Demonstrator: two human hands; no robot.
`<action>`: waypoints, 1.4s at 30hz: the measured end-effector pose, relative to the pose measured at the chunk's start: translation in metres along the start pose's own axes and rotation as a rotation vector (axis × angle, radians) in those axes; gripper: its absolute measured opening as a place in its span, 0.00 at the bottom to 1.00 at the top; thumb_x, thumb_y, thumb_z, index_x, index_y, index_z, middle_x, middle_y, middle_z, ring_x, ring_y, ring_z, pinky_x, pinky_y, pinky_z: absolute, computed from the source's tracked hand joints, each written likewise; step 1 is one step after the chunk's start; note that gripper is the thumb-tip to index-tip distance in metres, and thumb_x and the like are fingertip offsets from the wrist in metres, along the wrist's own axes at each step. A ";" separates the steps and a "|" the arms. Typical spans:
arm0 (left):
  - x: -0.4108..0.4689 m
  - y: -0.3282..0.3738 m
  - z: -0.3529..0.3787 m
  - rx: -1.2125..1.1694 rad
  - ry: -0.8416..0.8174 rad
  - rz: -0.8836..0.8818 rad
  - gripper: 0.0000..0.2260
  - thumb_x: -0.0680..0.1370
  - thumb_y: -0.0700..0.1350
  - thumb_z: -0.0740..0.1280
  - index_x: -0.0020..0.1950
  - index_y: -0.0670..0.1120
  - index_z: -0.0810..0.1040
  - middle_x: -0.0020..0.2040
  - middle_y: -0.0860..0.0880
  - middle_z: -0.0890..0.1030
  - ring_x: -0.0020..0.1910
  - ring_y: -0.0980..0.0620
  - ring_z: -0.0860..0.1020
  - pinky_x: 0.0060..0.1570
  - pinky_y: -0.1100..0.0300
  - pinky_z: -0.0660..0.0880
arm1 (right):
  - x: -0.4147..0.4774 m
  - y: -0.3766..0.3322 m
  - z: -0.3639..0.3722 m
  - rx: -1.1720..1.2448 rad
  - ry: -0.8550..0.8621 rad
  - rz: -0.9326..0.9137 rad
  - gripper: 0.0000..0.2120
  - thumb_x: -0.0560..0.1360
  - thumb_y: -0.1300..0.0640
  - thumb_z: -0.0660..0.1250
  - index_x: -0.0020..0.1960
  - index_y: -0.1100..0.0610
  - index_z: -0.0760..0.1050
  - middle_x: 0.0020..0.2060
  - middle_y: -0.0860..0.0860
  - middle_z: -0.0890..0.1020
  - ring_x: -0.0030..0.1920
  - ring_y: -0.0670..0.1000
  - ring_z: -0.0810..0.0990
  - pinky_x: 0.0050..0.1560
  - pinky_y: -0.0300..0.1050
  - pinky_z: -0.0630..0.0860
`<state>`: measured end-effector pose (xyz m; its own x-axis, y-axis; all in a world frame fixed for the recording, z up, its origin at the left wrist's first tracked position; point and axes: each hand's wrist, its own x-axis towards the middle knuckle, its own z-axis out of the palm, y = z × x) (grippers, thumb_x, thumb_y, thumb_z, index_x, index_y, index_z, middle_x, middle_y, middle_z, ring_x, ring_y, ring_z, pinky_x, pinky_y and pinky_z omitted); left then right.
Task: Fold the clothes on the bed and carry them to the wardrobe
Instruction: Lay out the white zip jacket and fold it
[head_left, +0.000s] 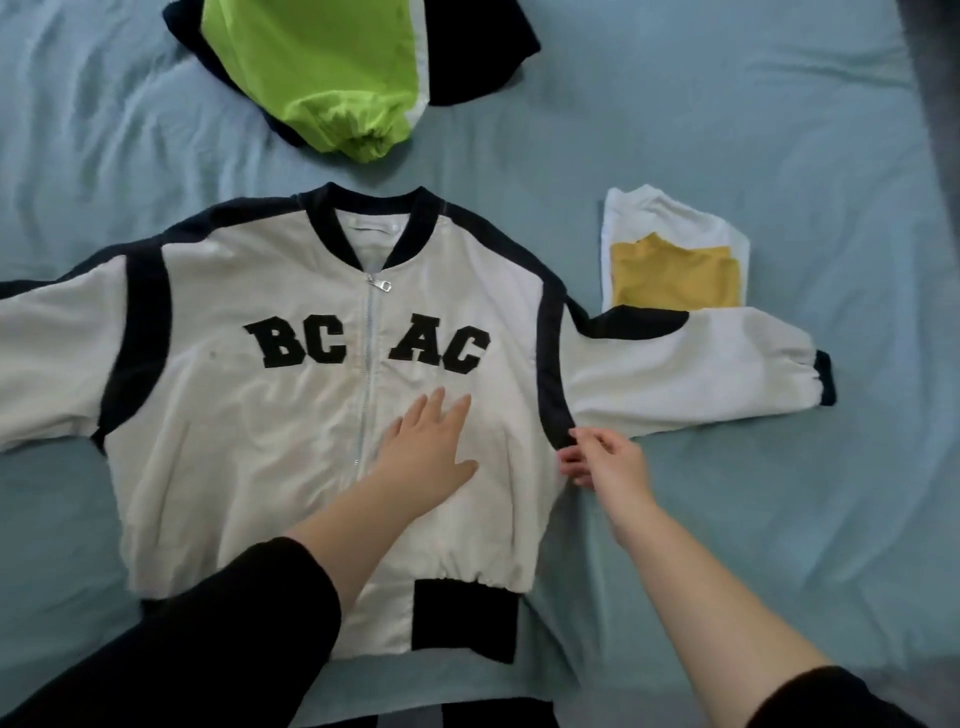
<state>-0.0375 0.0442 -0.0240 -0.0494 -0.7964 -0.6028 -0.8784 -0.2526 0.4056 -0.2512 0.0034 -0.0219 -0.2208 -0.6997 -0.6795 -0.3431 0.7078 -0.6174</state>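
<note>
A white bomber jacket (249, 415) with dark navy trim and black letters "BC AC" lies face up and zipped on the bed, both sleeves spread sideways. My left hand (431, 441) rests flat and open on its front, just right of the zipper. My right hand (605, 457) pinches the jacket's right side seam at the armpit, below the dark stripe. The right sleeve (691, 369) stretches out to the right, its cuff dark.
A folded white garment (670, 218) with a folded yellow one (675, 275) on top lies right of the collar, partly under the sleeve. A lime-green, white and navy garment (322, 67) lies at the far side. Light blue sheet (779, 519) covers the bed.
</note>
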 end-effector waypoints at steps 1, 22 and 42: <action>0.004 0.017 0.004 -0.019 0.010 0.010 0.36 0.78 0.57 0.62 0.79 0.54 0.45 0.80 0.47 0.45 0.79 0.46 0.46 0.74 0.48 0.50 | 0.010 0.005 -0.023 0.019 0.031 0.027 0.06 0.79 0.57 0.63 0.47 0.57 0.77 0.38 0.55 0.83 0.32 0.48 0.79 0.28 0.35 0.72; 0.103 0.200 0.087 0.122 0.103 0.014 0.47 0.69 0.73 0.61 0.69 0.68 0.25 0.73 0.52 0.24 0.73 0.41 0.27 0.67 0.34 0.30 | 0.171 0.001 -0.239 1.127 0.168 0.286 0.16 0.79 0.57 0.64 0.67 0.55 0.72 0.56 0.52 0.81 0.47 0.51 0.81 0.52 0.47 0.78; 0.090 0.190 0.011 -1.381 0.246 -0.321 0.23 0.66 0.70 0.67 0.50 0.56 0.81 0.44 0.53 0.85 0.43 0.53 0.84 0.42 0.53 0.82 | 0.066 0.016 -0.091 -0.730 -0.149 -0.700 0.25 0.82 0.59 0.52 0.77 0.44 0.56 0.77 0.43 0.57 0.78 0.48 0.50 0.75 0.46 0.45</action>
<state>-0.2142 -0.0694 -0.0093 0.2659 -0.6410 -0.7200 0.3262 -0.6430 0.6929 -0.3541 -0.0398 -0.0409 0.3413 -0.8792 -0.3325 -0.8351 -0.1213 -0.5366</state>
